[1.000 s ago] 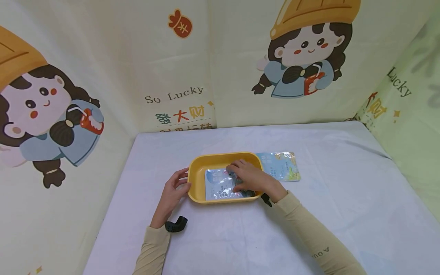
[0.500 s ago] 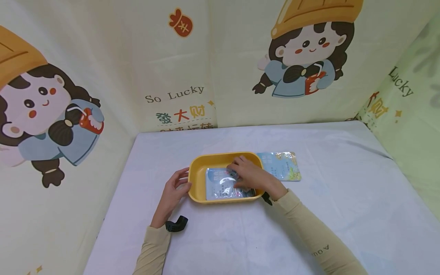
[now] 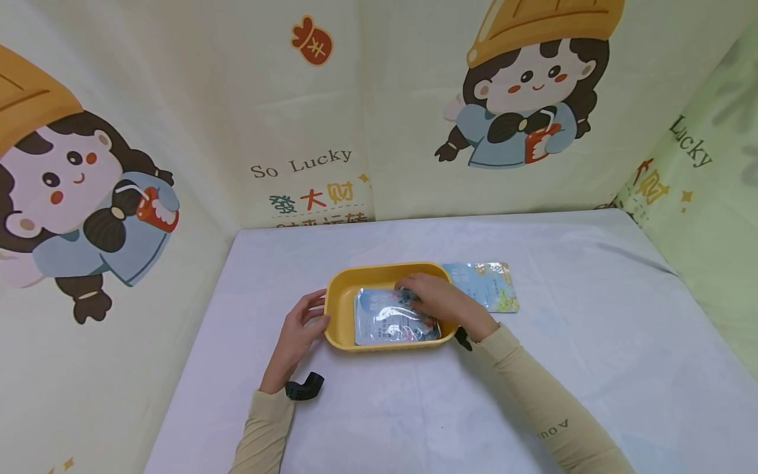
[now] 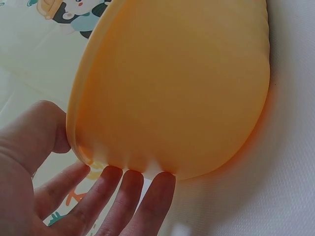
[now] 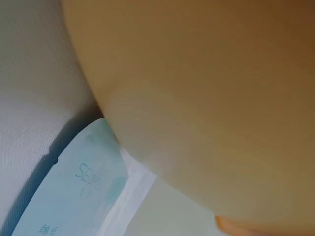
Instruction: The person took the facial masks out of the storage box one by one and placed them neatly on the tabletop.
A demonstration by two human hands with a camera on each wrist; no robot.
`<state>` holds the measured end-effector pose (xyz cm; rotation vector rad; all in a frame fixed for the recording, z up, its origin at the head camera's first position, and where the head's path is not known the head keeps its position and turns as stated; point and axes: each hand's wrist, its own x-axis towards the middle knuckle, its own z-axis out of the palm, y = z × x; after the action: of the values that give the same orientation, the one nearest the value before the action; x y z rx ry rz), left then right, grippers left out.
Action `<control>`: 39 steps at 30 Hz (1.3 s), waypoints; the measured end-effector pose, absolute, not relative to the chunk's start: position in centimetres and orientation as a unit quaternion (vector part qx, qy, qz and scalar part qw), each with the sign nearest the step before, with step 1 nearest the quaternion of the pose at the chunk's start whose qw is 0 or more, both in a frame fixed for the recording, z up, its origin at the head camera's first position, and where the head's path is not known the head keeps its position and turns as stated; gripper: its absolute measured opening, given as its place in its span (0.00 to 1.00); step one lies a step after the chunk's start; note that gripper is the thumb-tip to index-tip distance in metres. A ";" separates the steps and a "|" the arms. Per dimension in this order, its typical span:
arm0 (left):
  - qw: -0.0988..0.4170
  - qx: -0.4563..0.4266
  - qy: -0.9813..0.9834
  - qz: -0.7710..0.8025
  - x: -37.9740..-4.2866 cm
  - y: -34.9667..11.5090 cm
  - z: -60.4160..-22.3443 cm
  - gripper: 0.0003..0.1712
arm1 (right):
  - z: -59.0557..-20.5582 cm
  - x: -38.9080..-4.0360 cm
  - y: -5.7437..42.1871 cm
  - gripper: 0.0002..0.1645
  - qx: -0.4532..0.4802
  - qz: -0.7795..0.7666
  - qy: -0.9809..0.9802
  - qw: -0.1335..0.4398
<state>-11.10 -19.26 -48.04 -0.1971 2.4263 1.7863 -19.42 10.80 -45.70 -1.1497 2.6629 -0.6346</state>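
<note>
A yellow oblong tray stands on the table. Inside it lies a shiny light-blue sachet, flat and printed, with another edge showing just under it. My left hand is at the tray's left end; in the left wrist view its fingertips touch the outer wall and the thumb lies by the rim. Over the right part of the tray, my right hand reaches in with its fingers at the sachet's upper right. The right wrist view shows the tray's outer wall, with most of that hand hidden.
A second light-blue sachet lies on the table just right of the tray, partly behind the tray and right hand. White cloth covers the table. Printed curtains rise behind and at both sides.
The right hand's fingers have drawn up slightly and right over the sachet, uncovering more of its right part, which lies flatter. The left hand and tray have stayed in place.
</note>
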 end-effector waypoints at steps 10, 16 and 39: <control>0.059 -0.061 0.803 0.590 -10.8 -19.0 -47.2 0.31 | -45.3 -19.5 10.9 0.17 -0.377 -0.232 0.893 0.078; 0.068 -0.063 0.801 0.591 -10.3 -18.5 -45.6 0.31 | -45.3 -19.7 11.1 0.17 -0.385 -0.266 0.880 0.078; 0.066 -0.056 0.798 0.596 -10.2 -18.6 -45.7 0.31 | -44.5 -20.1 12.0 0.12 -0.403 -0.340 0.846 0.084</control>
<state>-10.23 -18.62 -45.65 -0.1679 2.4088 1.7979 -20.06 12.01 -44.51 -1.2036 2.5225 -1.0129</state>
